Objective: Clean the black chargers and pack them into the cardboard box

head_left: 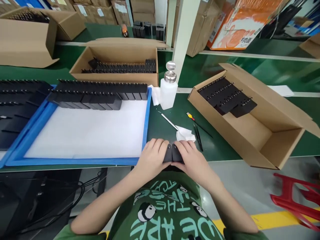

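Observation:
Close to the table's front edge, my left hand [153, 155] grips a small black block [168, 154]. My right hand [191, 160] holds a second black block [177, 154] right beside it, the two side by side with a thin gap between their faces. Each block shows a small round spot near its top; the undersides are hidden by my fingers. Just beyond my hands lie a crumpled white tissue [185, 134], a thin white stick with a fine tip [170, 122] and black tweezers [198, 136].
A blue-rimmed tray [145, 130] with rows of black blocks [100, 91] stands left. A white pump bottle [168, 90] stands ahead. An open cardboard box [265, 136] with black blocks sits right, another box [117, 78] behind the tray. A red stool [295, 196] is on the floor.

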